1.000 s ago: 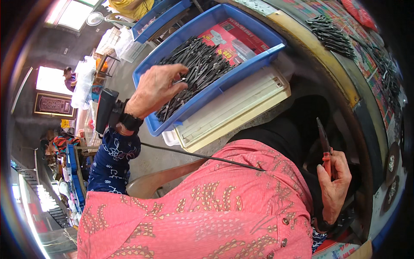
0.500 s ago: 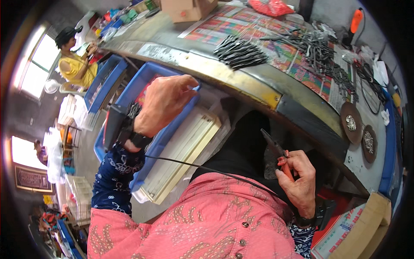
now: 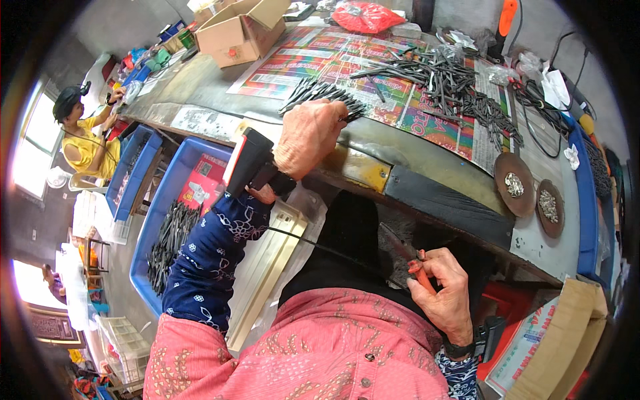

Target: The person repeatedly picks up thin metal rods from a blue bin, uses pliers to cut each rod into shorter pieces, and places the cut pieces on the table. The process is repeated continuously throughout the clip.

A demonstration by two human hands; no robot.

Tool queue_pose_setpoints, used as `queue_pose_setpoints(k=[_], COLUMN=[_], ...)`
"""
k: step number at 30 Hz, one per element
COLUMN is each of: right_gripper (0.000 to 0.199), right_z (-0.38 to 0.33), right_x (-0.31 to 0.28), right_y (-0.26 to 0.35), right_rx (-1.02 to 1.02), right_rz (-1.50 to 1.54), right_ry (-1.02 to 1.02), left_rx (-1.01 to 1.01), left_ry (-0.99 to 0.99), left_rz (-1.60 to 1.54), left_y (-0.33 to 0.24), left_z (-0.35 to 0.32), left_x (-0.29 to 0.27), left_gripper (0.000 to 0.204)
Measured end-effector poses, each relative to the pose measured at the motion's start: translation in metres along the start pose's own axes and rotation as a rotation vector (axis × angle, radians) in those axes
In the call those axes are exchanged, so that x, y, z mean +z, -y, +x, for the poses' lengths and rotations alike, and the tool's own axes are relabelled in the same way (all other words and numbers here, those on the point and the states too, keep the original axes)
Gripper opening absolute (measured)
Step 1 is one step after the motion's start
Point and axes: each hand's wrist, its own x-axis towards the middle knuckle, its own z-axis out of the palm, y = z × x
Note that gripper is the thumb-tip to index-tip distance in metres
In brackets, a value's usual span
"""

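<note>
"What are you holding?"
"My right hand [image 3: 443, 283] is clenched round red-handled metal pliers [image 3: 419, 269], near and right."
"And farther off?"
"My left hand [image 3: 310, 137] curls at a pile of thin black strips [image 3: 310, 91] on the grey workbench [image 3: 197, 90]; I cannot tell whether it grips any."

Strips [image 3: 448, 81] lie behind, left of 2 dishes [image 3: 505, 166].
</note>
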Motion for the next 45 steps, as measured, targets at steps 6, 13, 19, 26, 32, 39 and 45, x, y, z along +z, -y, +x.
queue_pose_setpoints(k=[6,13,19,26,32,39,45], right_gripper=[0.017,0.021,0.021,0.021,0.020,0.020,0.021], right_z=[0.001,0.005,0.005,0.004,0.000,-0.002,-0.004], right_x=[0.001,0.002,0.003,0.001,0.000,-0.003,0.000], right_y=[-0.002,-0.007,-0.007,-0.003,0.002,0.001,0.002], right_rx=[0.032,-0.015,-0.023,-0.020,0.020,-0.034,-0.062], right_rz=[0.012,-0.019,-0.015,-0.010,0.016,-0.015,-0.034], right_ry=[0.021,0.020,0.019,0.015,0.017,-0.018,-0.024], left_rx=[-0.050,-0.047,-0.009,0.091,0.202,0.188,0.235], left_ry=[0.068,0.032,0.076,0.147,0.219,0.161,0.155], left_rz=[0.152,0.123,0.158,0.206,0.206,0.262,0.187], left_y=[-0.001,-0.001,-0.006,-0.015,-0.018,-0.026,-0.033], left_z=[0.012,0.015,0.012,0.006,0.007,0.002,-0.001], left_x=[0.020,0.029,0.027,0.018,0.009,0.005,0.011], left_gripper=[0.014,0.016,0.015,0.008,0.010,0.010,0.008])
